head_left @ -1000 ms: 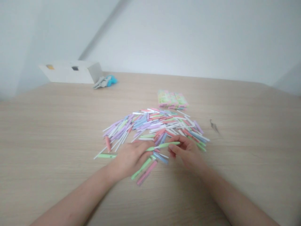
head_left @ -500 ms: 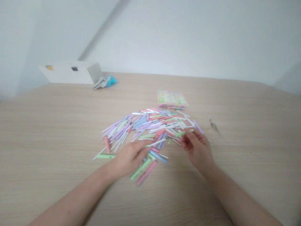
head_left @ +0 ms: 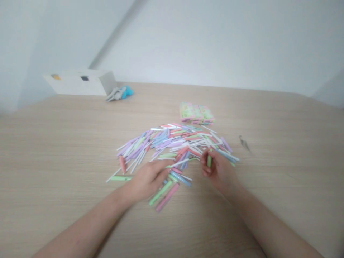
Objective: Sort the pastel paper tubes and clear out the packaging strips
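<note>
A loose pile of slim pastel and white sticks [head_left: 161, 139] lies in the middle of the table. At its near edge is my left hand [head_left: 147, 181], closed on a thin white stick [head_left: 180, 163] with a green end that points right. Beneath and beside those fingers lie a green stick [head_left: 160, 193], a pink stick [head_left: 167, 197] and a blue one [head_left: 181, 178]. My right hand [head_left: 220, 173] is at the pile's right side, fingers curled round a short green stick [head_left: 209, 160] held upright. Blur hides the finer details of the sticks.
Behind the pile sits a stack of green and pink packets [head_left: 196, 113]. A small dark metal item [head_left: 244, 144] lies to the right. At the back left stand a white box [head_left: 80, 84] and a crumpled grey and blue cloth or glove [head_left: 120, 93].
My right hand has drawn slightly down and left, and its green stick has turned from nearly level to upright. My left hand stays still with its white stick.
</note>
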{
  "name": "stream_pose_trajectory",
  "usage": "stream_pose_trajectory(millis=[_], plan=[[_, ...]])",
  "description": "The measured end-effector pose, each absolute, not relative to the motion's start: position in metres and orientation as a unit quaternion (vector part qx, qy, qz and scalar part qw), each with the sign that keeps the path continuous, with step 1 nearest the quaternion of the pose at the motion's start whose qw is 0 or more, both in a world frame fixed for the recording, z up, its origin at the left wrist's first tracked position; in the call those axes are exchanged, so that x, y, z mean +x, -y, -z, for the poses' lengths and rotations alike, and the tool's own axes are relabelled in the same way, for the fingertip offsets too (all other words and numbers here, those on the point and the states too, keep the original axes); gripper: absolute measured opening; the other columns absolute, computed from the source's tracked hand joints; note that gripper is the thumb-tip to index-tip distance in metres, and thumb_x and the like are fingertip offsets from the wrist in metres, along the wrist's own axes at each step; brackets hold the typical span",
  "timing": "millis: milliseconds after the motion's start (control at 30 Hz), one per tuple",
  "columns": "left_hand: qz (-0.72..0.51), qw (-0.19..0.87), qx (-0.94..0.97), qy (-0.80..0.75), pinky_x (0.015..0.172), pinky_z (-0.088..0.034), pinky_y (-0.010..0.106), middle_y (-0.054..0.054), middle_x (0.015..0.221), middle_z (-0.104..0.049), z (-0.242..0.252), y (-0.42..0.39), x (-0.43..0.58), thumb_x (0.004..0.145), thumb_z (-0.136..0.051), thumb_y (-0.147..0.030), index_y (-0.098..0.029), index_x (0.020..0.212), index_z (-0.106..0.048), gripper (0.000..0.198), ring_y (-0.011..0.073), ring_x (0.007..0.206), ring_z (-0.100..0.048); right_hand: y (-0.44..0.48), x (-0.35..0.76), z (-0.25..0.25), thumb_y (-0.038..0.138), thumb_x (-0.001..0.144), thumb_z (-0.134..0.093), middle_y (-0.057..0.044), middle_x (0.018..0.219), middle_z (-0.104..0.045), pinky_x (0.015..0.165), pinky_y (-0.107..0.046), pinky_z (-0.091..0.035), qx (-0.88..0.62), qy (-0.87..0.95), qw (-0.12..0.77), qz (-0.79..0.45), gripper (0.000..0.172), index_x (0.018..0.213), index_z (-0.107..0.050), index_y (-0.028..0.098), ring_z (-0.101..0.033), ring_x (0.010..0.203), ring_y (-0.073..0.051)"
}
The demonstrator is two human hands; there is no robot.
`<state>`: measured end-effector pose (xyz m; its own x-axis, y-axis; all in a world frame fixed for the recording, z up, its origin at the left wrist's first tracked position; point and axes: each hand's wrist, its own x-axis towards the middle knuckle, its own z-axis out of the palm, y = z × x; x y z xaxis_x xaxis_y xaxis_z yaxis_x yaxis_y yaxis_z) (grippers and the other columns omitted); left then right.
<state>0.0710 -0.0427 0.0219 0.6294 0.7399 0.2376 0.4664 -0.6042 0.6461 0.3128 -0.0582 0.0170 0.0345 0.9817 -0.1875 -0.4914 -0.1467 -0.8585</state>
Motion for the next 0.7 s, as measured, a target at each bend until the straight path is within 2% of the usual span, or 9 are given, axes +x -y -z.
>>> stream_pose_trajectory(millis=[100, 200, 267, 333, 400, 433, 533, 600, 700], plan=[[-0.246, 0.273, 0.859, -0.357, 0.075, -0.052, 0.026, 0.006, 0.107, -0.070, -0.020, 0.042, 0.070, 0.095, -0.041, -0.024, -0.020, 0.121, -0.059, 0.032, 0.0159, 0.087, -0.066, 0.053, 0.322, -0.023, 0.029, 0.073, -0.057, 0.007, 0.056, -0.047, 0.037, -0.018, -0.031, -0.432, 0.275, 0.610, -0.604, 0.010, 0.073, -0.053, 0.020, -0.031, 0.039, -0.006], [-0.231, 0.277, 0.858, -0.366, 0.074, -0.052, 0.026, 0.006, 0.108, -0.070, -0.020, 0.042, 0.070, 0.095, -0.040, -0.024, -0.020, 0.122, -0.059, 0.033, 0.0158, 0.085, -0.066, 0.046, 0.334, -0.026, 0.029, 0.071, -0.055, 0.009, 0.051, -0.039, 0.042, -0.021, -0.037, -0.483, 0.303, 0.605, -0.555, 0.012, 0.069, -0.048, 0.021, -0.024, 0.038, -0.006], [-0.220, 0.281, 0.857, -0.373, 0.074, -0.051, 0.026, 0.007, 0.109, -0.069, -0.021, 0.043, 0.071, 0.095, -0.040, -0.025, -0.019, 0.123, -0.059, 0.034, 0.0159, 0.085, -0.066, 0.041, 0.343, -0.028, 0.035, 0.074, -0.050, 0.009, 0.046, -0.032, 0.044, -0.024, -0.039, -0.563, 0.377, 0.521, -0.520, 0.018, 0.063, -0.044, 0.022, -0.020, 0.037, -0.007], [-0.216, 0.283, 0.855, -0.377, 0.075, -0.051, 0.026, 0.007, 0.110, -0.069, -0.022, 0.042, 0.071, 0.095, -0.040, -0.025, -0.019, 0.124, -0.058, 0.035, 0.0163, 0.087, -0.066, 0.040, 0.354, -0.033, 0.041, 0.075, -0.048, 0.008, 0.042, -0.031, 0.044, -0.026, -0.036, -0.636, 0.461, 0.388, -0.483, 0.027, 0.057, -0.043, 0.022, -0.024, 0.037, -0.009], [-0.217, 0.283, 0.855, -0.378, 0.076, -0.051, 0.026, 0.007, 0.112, -0.069, -0.022, 0.042, 0.071, 0.095, -0.040, -0.025, -0.020, 0.124, -0.058, 0.035, 0.0170, 0.090, -0.065, 0.042, 0.367, -0.042, 0.038, 0.070, -0.058, 0.003, 0.043, -0.043, 0.047, -0.026, -0.035, -0.662, 0.522, 0.293, -0.451, 0.026, 0.053, -0.049, 0.021, -0.039, 0.043, -0.012], [-0.216, 0.282, 0.855, -0.378, 0.077, -0.051, 0.026, 0.006, 0.112, -0.068, -0.022, 0.042, 0.071, 0.095, -0.040, -0.026, -0.020, 0.124, -0.058, 0.035, 0.0173, 0.091, -0.065, 0.045, 0.374, -0.048, 0.037, 0.070, -0.060, 0.001, 0.047, -0.050, 0.050, -0.026, -0.036, -0.665, 0.594, 0.212, -0.401, 0.024, 0.055, -0.053, 0.020, -0.047, 0.050, -0.015], [-0.213, 0.279, 0.858, -0.376, 0.079, -0.051, 0.026, 0.007, 0.113, -0.068, -0.022, 0.041, 0.071, 0.095, -0.039, -0.027, -0.020, 0.122, -0.059, 0.034, 0.0180, 0.096, -0.065, 0.054, 0.391, -0.061, 0.029, 0.069, -0.062, -0.001, 0.063, -0.063, 0.057, -0.026, -0.038, -0.625, 0.699, 0.023, -0.347, 0.011, 0.074, -0.066, 0.020, -0.057, 0.063, -0.018], [-0.213, 0.274, 0.860, -0.375, 0.080, -0.051, 0.027, 0.007, 0.114, -0.068, -0.021, 0.041, 0.070, 0.095, -0.038, -0.027, -0.019, 0.123, -0.058, 0.035, 0.0186, 0.098, -0.064, 0.060, 0.399, -0.063, 0.023, 0.064, -0.065, -0.001, 0.074, -0.067, 0.059, -0.025, -0.039, -0.603, 0.713, -0.034, -0.356, 0.021, 0.085, -0.067, 0.020, -0.060, 0.069, -0.019], [-0.211, 0.268, 0.863, -0.373, 0.083, -0.050, 0.028, 0.008, 0.116, -0.068, -0.019, 0.040, 0.070, 0.095, -0.039, -0.026, -0.018, 0.124, -0.057, 0.036, 0.0196, 0.102, -0.063, 0.070, 0.405, -0.057, 0.021, 0.060, -0.069, 0.000, 0.079, -0.068, 0.059, -0.024, -0.040, -0.589, 0.725, -0.033, -0.354, 0.029, 0.089, -0.069, 0.022, -0.060, 0.069, -0.018]])
